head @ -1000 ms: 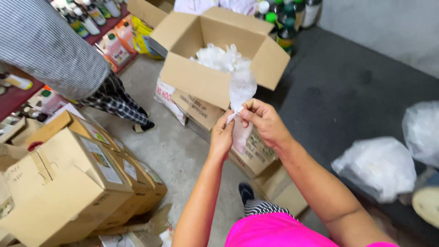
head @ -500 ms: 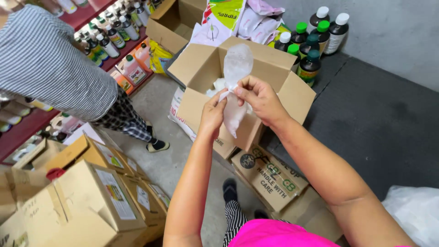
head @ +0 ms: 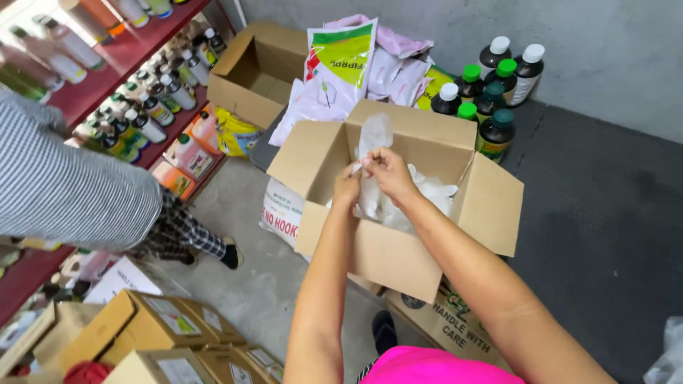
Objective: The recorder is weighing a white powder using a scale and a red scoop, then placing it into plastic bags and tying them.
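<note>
Both my hands are raised over an open cardboard box (head: 398,256) and pinch a clear plastic bag (head: 374,135) that stands up above my fingers. My left hand (head: 347,189) grips its lower edge from the left. My right hand (head: 388,171) holds it from the right, thumb and fingers closed on the film. Inside the box lie more crumpled clear bags (head: 427,195). The bag's lower part hangs behind my hands, partly hidden.
Another person in a striped shirt (head: 71,192) stands at the left by red shelves of bottles (head: 153,92). Dark bottles with green and white caps (head: 491,92) and printed sacks (head: 334,78) sit behind the box. An empty open box (head: 256,71) and closed cartons (head: 163,334) stand around.
The view has tilted up and my hands, still holding the bag, now sit higher over the box's opening. The person at the left has shifted further left.
</note>
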